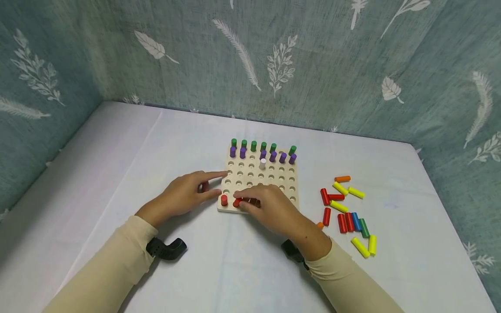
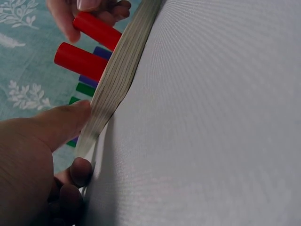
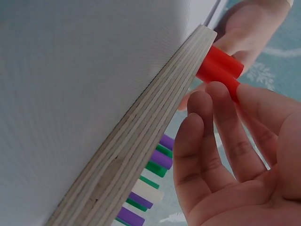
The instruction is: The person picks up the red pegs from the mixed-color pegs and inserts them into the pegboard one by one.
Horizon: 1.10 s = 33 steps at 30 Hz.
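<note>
A wooden pegboard [image 1: 255, 179] lies flat on the table. My right hand [image 1: 274, 208] pinches a red peg [image 1: 237, 202] between thumb and fingertips at the board's near row; the peg's lower end meets the board in the left wrist view. Just left of it, another red peg [image 1: 224, 200] stands upright at the near left corner. My left hand [image 1: 188, 191] touches the board's left edge with extended index finger and thumb, its other fingers bent under. Green pegs [image 1: 253, 146] and purple pegs [image 1: 273, 157] fill much of the two far rows. One white peg [image 1: 262, 164] stands before them.
Loose pegs lie scattered to the right of the board: yellow pegs [image 1: 360, 248], red pegs [image 1: 342, 223], an orange peg [image 1: 342, 178], a blue peg [image 1: 356, 221] and a green peg [image 1: 364, 228]. Another orange peg [image 1: 320, 225] is partly hidden by my right forearm. Patterned cloth [image 1: 195, 65] surrounds the white table.
</note>
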Motion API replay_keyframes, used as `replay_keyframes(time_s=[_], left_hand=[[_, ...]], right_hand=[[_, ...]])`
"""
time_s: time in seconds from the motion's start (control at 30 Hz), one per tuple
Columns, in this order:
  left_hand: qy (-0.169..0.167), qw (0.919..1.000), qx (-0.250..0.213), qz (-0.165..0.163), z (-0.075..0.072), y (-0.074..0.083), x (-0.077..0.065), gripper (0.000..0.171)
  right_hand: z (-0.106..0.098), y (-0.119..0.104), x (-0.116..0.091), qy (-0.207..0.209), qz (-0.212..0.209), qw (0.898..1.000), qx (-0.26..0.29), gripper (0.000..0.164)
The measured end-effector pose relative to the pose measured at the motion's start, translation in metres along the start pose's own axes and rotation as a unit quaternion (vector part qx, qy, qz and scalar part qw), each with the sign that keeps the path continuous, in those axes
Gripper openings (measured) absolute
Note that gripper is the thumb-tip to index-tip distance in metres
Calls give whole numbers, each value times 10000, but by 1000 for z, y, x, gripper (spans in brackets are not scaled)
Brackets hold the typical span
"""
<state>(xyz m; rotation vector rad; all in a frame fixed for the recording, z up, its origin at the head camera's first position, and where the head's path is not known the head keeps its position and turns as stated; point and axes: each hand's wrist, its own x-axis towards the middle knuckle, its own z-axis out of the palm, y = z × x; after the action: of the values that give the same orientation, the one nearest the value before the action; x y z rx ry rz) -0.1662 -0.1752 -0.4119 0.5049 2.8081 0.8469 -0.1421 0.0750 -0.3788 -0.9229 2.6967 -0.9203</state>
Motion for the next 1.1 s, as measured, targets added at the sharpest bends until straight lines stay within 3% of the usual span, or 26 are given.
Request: replay_keyframes(time_s=[0.77,0.93,1.1], left_hand=[[-32,10000,-29,-54,3,2,0,55],[97,9999,7,-38,4,0,-1,55],[4,10000,-11,-58,2,1,0,56]], right_hand=[[2,3,-2,-276,64,9987,417,30],[2,1,-1,-282,-44,9990,344,31],[-3,0,-2,-248,39,9996,124,29]])
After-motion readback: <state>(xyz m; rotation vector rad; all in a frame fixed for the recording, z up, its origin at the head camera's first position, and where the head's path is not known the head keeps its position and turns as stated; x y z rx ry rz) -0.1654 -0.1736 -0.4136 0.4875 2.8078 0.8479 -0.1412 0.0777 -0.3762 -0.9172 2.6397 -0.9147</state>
